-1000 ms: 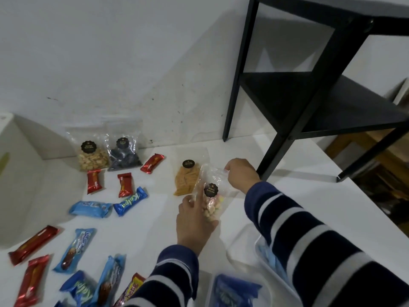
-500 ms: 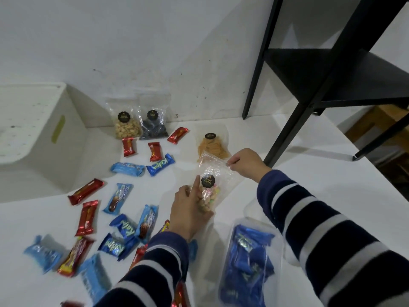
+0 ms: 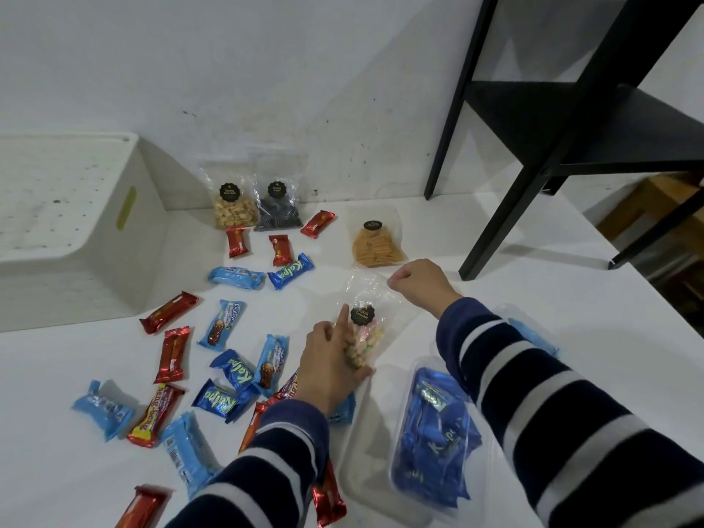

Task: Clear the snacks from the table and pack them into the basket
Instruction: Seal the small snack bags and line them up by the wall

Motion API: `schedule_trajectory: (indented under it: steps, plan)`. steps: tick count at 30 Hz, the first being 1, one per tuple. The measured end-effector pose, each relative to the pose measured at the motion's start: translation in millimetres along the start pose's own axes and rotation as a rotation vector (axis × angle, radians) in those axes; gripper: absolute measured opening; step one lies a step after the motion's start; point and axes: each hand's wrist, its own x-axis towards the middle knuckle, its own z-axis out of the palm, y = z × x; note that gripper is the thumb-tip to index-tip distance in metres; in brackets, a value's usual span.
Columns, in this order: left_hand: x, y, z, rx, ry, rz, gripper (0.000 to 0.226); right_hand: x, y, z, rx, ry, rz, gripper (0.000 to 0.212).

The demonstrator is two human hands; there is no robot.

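I see my left hand (image 3: 329, 365) with its grip clamped around the lower part of a clear bag of pastel snacks (image 3: 364, 329), the index finger lying up along the bag beside its black round label. My right hand (image 3: 419, 285) has its grip pinched together on the bag's crinkled top edge, so the bag is held between both hands just over the white tabletop (image 3: 476, 291). Just right of the bag, under my right sleeve, sits a clear plastic basket (image 3: 411, 443) already holding dark blue wrapped snacks (image 3: 434, 436). Beyond the bag lies a bag of orange crackers (image 3: 375, 243) flat on the tabletop. Left of my hands, red bars (image 3: 173, 354) and blue Kalpa packets (image 3: 290, 271) lie scattered, some overlapping. Against the wall stand a bag of pale nuts (image 3: 233, 207) and a bag of dark coiled sweets (image 3: 277, 207), touching side by side. A white bin (image 3: 76, 238) sits at the far left, and a black shelf frame (image 3: 541, 146) stands at the right.
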Motion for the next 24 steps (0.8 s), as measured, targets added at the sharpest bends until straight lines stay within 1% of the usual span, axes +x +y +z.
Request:
schedule_trajectory:
  steps: [4, 7, 11, 14, 16, 18, 20, 22, 24]
  plan:
    - [0, -3, 0, 0.014, -0.005, -0.003, 0.113, -3, -3, 6, -0.032, 0.005, 0.044, 0.020]
    - [0, -2, -1, 0.030, -0.006, -0.006, 0.113, -7, -9, 7, 0.014, -0.050, 0.041, 0.010]
    - [0, -1, -1, 0.049, -0.011, -0.001, 0.112, -7, -13, 12, 0.043, 0.019, 0.036, 0.016]
    - [1, -1, -1, 0.040, -0.015, -0.007, 0.112, -6, -13, 16, 0.058, 0.055, 0.030, 0.013]
    - [0, -2, -1, 0.037, -0.009, -0.005, 0.112, -6, -15, 17, 0.049, 0.031, 0.008, 0.007]
    - [-1, -2, 0, 0.028, 0.001, 0.000, 0.111, -6, -17, 17, 0.031, -0.015, -0.009, 0.013]
    - [-2, -2, 0, 0.021, 0.010, 0.005, 0.111, -6, -20, 19, 0.033, -0.009, -0.014, 0.006]
    - [-2, -2, 0, 0.018, 0.012, 0.009, 0.112, -7, -23, 21, 0.034, 0.034, -0.009, 0.019]
    - [-2, -2, 0, 0.024, 0.013, 0.009, 0.112, -6, -25, 22, 0.027, 0.063, 0.011, 0.022]
